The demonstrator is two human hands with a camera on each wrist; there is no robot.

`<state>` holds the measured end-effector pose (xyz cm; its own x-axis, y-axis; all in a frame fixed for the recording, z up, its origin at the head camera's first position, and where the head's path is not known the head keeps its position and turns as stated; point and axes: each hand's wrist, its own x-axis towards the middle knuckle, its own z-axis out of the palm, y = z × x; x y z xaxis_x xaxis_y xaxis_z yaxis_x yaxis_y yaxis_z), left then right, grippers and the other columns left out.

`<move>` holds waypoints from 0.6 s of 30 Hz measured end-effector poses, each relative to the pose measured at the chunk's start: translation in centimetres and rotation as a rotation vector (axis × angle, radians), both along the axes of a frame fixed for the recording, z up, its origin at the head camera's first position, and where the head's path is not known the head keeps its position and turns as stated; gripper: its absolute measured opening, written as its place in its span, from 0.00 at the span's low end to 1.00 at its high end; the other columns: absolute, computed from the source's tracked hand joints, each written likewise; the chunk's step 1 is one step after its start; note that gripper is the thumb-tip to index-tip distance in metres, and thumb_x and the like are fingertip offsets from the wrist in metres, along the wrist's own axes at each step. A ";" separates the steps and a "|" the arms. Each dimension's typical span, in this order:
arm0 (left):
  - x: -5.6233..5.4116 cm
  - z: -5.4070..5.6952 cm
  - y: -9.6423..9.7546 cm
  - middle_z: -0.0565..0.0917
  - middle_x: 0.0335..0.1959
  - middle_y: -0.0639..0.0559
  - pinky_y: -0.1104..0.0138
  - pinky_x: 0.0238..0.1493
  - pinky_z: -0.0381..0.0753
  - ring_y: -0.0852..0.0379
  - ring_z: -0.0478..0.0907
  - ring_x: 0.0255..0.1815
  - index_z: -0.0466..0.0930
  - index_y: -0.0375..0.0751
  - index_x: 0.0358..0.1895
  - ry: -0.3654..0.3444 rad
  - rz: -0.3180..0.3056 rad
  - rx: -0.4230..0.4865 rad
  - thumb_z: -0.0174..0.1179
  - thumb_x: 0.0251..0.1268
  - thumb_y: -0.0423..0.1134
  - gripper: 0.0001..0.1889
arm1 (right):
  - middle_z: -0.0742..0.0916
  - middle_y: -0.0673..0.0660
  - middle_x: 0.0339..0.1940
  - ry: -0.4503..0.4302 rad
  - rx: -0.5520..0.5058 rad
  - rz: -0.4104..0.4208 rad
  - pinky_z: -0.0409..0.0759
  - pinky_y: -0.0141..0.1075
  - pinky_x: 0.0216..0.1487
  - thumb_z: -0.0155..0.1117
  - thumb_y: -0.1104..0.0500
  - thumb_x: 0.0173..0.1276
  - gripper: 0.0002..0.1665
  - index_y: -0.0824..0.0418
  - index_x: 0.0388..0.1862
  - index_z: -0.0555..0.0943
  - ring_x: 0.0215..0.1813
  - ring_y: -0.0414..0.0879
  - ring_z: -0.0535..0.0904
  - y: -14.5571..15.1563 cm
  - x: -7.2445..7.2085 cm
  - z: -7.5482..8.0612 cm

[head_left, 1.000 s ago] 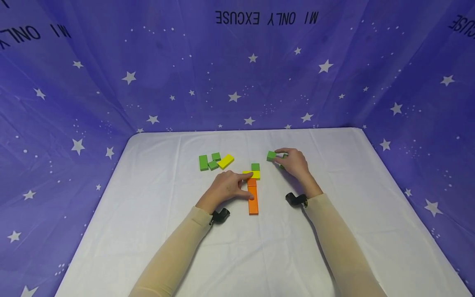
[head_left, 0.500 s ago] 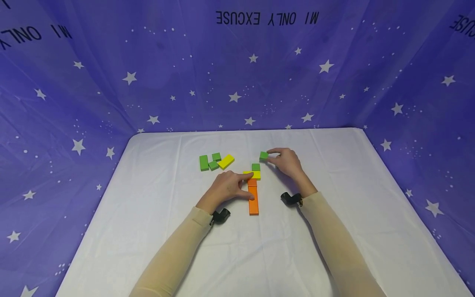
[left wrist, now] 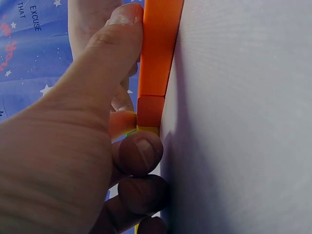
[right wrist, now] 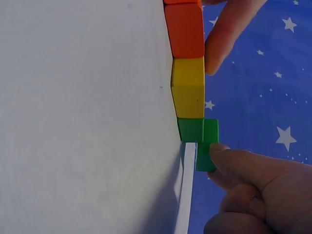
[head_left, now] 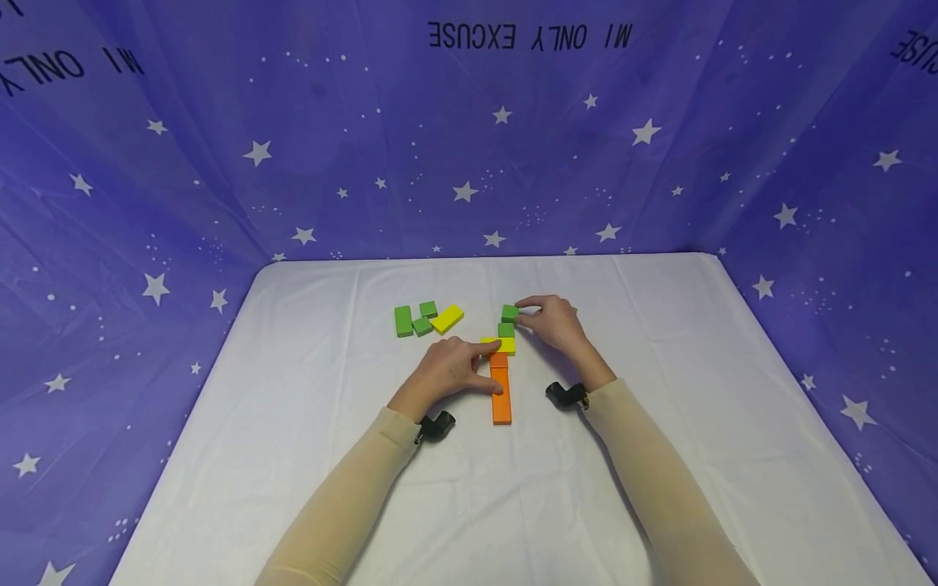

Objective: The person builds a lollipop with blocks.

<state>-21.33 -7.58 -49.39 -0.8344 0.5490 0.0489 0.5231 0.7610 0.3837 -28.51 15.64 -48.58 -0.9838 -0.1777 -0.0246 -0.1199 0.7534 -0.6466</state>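
Block row ran up the centre of the frame. Starry purple curtain filled the top and both sides; white-covered table spread beneath it. Beige sleeves entered from the bottom edge. Left hand, centre: fingers relaxed, thumb on the long orange block, forefinger on the yellow block. Right hand, right of centre: thumb and fingertip pinched a green cube just above the row's end; contact could not be told. Upper left of the row lay a green oblong, loose yellow block and two loose green cubes. Smallest row pieces: short orange block below the yellow, end green cube above.
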 end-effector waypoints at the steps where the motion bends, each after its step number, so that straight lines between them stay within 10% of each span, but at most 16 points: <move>1: 0.0 0.0 0.0 0.67 0.16 0.57 0.67 0.21 0.56 0.60 0.61 0.17 0.76 0.60 0.67 0.001 0.001 -0.001 0.68 0.40 0.74 0.45 | 0.88 0.53 0.35 -0.001 0.003 0.002 0.74 0.40 0.35 0.71 0.47 0.64 0.21 0.51 0.54 0.86 0.34 0.47 0.81 -0.1 0.0 0.0; 18: 0.1 0.0 0.0 0.64 0.15 0.58 0.67 0.20 0.54 0.61 0.58 0.16 0.77 0.59 0.67 0.019 0.000 0.006 0.69 0.40 0.74 0.45 | 0.87 0.57 0.52 0.019 0.058 0.064 0.79 0.47 0.48 0.68 0.49 0.67 0.19 0.51 0.55 0.86 0.46 0.52 0.83 -0.6 0.0 -0.3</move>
<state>-21.28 -7.63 -49.34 -0.8331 0.5489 0.0682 0.5306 0.7583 0.3786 -28.48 15.00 -48.84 -0.9707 -0.2394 -0.0182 -0.1812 0.7800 -0.5990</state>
